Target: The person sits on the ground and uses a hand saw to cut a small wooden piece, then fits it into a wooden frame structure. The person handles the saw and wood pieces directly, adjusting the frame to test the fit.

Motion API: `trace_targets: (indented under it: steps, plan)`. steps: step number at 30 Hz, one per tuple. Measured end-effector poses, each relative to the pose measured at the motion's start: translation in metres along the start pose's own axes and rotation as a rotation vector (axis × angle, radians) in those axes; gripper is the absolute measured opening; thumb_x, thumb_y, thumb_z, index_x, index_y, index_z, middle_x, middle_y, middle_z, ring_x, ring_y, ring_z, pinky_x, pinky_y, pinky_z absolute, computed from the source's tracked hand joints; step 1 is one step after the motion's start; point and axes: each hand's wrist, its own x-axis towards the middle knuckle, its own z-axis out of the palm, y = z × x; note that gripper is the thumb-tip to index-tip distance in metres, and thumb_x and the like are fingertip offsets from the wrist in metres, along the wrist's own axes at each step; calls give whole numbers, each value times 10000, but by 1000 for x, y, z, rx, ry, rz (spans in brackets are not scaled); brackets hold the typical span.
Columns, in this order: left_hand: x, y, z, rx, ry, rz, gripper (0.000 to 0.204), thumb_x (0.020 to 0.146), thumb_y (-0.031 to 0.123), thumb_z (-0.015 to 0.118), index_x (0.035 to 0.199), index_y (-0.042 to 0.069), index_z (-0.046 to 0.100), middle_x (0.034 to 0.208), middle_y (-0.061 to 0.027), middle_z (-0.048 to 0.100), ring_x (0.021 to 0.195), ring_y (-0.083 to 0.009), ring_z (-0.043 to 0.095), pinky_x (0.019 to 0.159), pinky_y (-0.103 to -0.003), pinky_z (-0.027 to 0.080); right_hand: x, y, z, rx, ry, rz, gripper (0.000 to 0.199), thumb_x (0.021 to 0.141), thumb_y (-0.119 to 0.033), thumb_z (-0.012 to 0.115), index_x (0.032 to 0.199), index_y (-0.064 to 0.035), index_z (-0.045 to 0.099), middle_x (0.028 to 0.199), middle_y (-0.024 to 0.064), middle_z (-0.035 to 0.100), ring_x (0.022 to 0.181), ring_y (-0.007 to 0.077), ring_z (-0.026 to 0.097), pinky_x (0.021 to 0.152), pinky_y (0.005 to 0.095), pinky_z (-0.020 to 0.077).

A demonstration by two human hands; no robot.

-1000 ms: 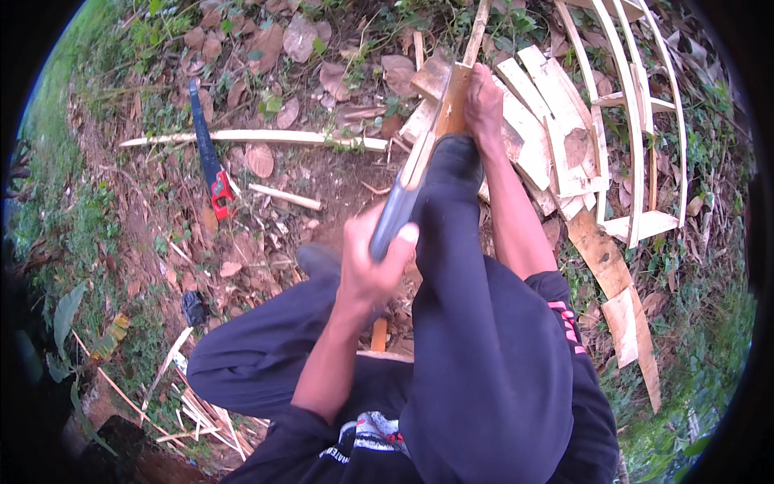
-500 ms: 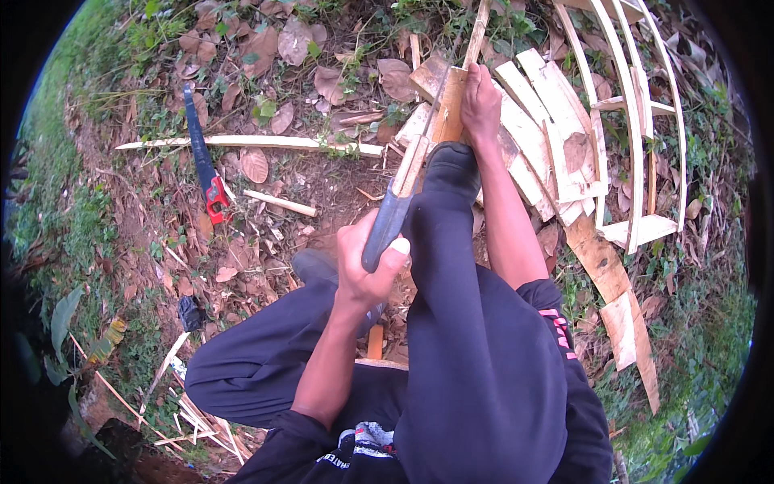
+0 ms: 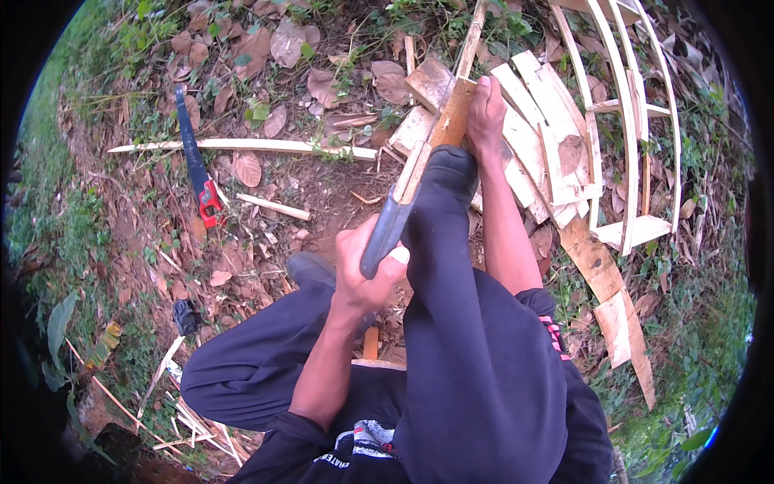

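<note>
Running long-axis up and away over the raised knee, wooden strip (image 3: 451,121) pinned at its far end by right hand (image 3: 486,113), fingers closed around it. Nearer the body, left hand (image 3: 367,270) fisted on grey blade tool (image 3: 387,230), lying along the same line, touching the strip's lower end.

You have one hand saw (image 3: 197,169) left of the raised knee (image 3: 451,173), one long pale stick (image 3: 242,146) beside it, one big knife (image 3: 395,222), and two hands at work.
</note>
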Motion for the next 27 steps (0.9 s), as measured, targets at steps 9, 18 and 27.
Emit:
trace_targets:
  steps: [9,18,27]
  plan:
    - [-19,-12,-7,-27,64,9,373,756,337,628,821,-27,581,595,-28,538,530,-114,531,521,-259,413,-7,2,-13,-83,-156,-83,494,1002,-466,411,984,6,557,851,257,591,779,378,592,705,466,443]
    - [-24,-2,-26,-166,220,-5,314,783,288,594,781,-20,528,553,-19,496,450,-79,468,427,-226,371,7,10,-22,-202,-420,-14,443,933,-387,531,1133,-4,632,1124,255,575,1031,378,583,902,439,464]
    - [-21,-5,-39,-315,271,53,249,810,212,564,797,-32,517,534,-16,455,436,-77,429,412,-230,353,7,0,-16,-265,-537,-19,421,984,-353,409,1278,-69,512,1179,281,537,1055,372,574,921,429,442]
